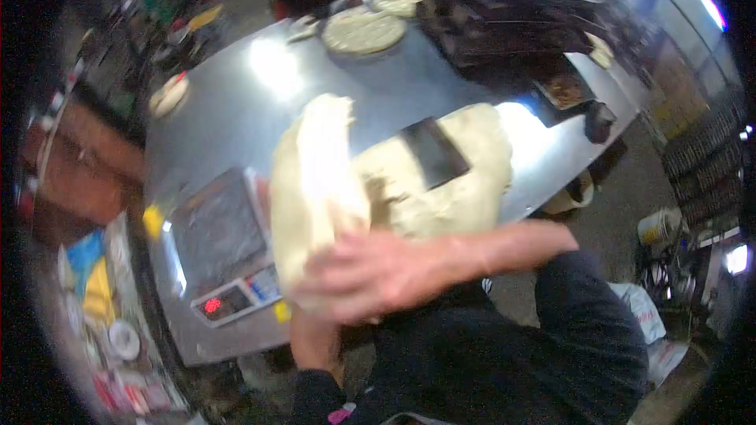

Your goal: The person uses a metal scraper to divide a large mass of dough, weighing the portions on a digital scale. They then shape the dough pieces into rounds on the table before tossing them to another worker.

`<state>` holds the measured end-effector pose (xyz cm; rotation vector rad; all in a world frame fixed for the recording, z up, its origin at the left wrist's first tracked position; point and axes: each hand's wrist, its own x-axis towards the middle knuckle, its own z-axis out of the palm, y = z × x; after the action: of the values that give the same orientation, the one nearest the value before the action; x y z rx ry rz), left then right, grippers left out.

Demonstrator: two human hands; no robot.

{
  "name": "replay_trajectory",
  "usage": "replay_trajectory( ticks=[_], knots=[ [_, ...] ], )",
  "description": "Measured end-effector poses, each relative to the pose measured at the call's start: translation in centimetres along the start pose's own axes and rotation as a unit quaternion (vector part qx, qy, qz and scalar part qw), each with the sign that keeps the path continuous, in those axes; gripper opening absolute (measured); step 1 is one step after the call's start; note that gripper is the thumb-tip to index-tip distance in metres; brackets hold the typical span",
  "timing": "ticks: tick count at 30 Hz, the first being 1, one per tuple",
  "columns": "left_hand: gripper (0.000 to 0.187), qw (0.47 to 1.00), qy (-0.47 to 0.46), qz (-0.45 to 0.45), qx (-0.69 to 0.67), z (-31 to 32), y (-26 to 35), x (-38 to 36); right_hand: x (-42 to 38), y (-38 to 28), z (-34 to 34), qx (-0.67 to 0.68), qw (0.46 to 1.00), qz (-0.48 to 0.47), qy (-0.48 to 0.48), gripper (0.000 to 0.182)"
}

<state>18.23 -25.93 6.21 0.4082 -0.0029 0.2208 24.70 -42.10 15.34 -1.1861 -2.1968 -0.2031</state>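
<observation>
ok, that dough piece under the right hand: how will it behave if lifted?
The dough piece will probably sag and stretch rather than stay stiff: its outline is soft and uneven. Likely fairly heavy, being bulky and clearly longer than the right hand. Probably not apt to roll freely: it's elongated and irregular.

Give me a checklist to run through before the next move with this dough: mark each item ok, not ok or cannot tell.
1. Right hand on the long dough piece: ok, against its lower end.
2. Left hand's hold: cannot tell, hidden beyond the left wrist.
3. Piece separate from the broad dough: cannot tell, they overlap in view.
4. Dark rectangular slab out of the hands: ok, on the broad dough.
5. Scale display lit: ok, red.
6. Reading legible: not ok, blurred.
</observation>
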Motion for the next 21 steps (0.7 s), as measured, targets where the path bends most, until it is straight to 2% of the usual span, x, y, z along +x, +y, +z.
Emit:
replay_trajectory(
  ticks=[1,2,3,4,5,6,7,8,9,10,11,12,13,14,15,16,17,18,19,20,21],
  knots=[
    [0.061,0.999,0.007,-0.009,-0.053,0.8,-1.0,1.6,-3.5,-0.9,-1.5,0.014,0.995,0.031,-0.090,0.056],
    [0.069,0.990,0.048,0.116,0.069,3.0,-3.8,2.9,-7.3,-2.1,-3.4,0.040,0.982,0.065,-0.175,0.064],
    [0.072,0.992,0.056,0.104,0.032,6.7,-5.7,2.6,-11.1,-2.7,-5.5,0.036,0.981,0.074,-0.175,0.064],
    [0.075,0.994,0.067,0.091,-0.001,9.6,-8.3,2.4,-16.1,-3.2,-7.6,0.192,0.961,0.170,-0.108,0.071],
    [0.077,0.991,0.065,0.098,0.057,9.5,-11.1,3.0,-19.9,-3.7,-9.0,0.345,0.903,0.254,-0.035,0.080],
    [0.078,0.986,0.059,0.113,0.112,9.9,-14.0,4.1,-22.5,-5.8,-9.3,0.426,0.720,0.508,0.205,0.106],
    [0.076,0.976,0.056,0.119,0.175,10.9,-17.1,5.1,-25.1,-5.2,-9.5,0.400,0.720,0.517,0.233,0.116],
    [0.074,0.960,0.063,0.119,0.246,11.3,-20.9,6.5,-26.3,-4.8,-9.8,0.506,0.624,0.490,0.337,0.122],
    [0.074,0.953,0.010,0.091,0.290,12.6,-24.5,8.5,-28.9,-2.8,-8.6,0.491,0.629,0.406,0.445,0.110],
    [0.075,0.919,-0.035,0.060,0.388,14.1,-26.9,10.9,-30.4,-2.2,-10.0,0.421,0.602,0.468,0.492,0.099],
    [0.077,0.862,-0.152,0.111,0.470,14.4,-29.1,13.9,-32.3,-1.3,-11.9,0.348,0.561,0.527,0.536,0.088],
    [0.078,0.772,-0.218,0.134,0.582,15.8,-30.2,16.4,-33.7,0.3,-14.1,0.365,0.541,0.463,0.600,0.066],
    [0.077,0.765,-0.234,0.091,0.593,17.9,-30.9,18.2,-35.6,1.7,-15.2,0.308,0.581,0.406,0.634,0.050],
    [0.080,0.767,-0.243,0.065,0.591,18.3,-32.0,20.1,-37.4,3.0,-17.1,0.218,0.668,0.369,0.608,0.039],
    [0.082,0.790,-0.244,0.084,0.556,18.6,-33.7,21.3,-38.6,3.5,-18.8,0.169,0.679,0.409,0.586,0.033],
    [0.085,0.811,-0.247,0.106,0.519,18.5,-35.9,22.5,-41.1,4.6,-19.5,0.171,0.679,0.409,0.584,0.033],
    [0.087,0.866,-0.231,0.132,0.423,17.0,-39.1,23.9,-44.5,5.8,-19.2,0.055,0.742,0.433,0.509,0.034],
    [0.083,0.887,-0.125,0.100,0.433,14.5,-42.5,24.4,-46.9,6.4,-19.3,-0.064,0.787,0.446,0.422,0.036],
    [0.074,0.904,-0.055,0.057,0.420,12.7,-45.2,24.1,-47.3,4.8,-19.8,-0.047,0.790,0.477,0.382,0.035],
    [0.067,0.846,0.011,-0.066,0.529,9.8,-47.0,23.5,-49.6,3.5,-17.6,-0.029,0.727,0.571,0.381,0.038],
    [0.066,0.752,-0.002,-0.058,0.657,6.0,-49.9,22.2,-54.4,2.1,-13.9,-0.015,0.623,0.740,0.254,0.048]
  ],
)
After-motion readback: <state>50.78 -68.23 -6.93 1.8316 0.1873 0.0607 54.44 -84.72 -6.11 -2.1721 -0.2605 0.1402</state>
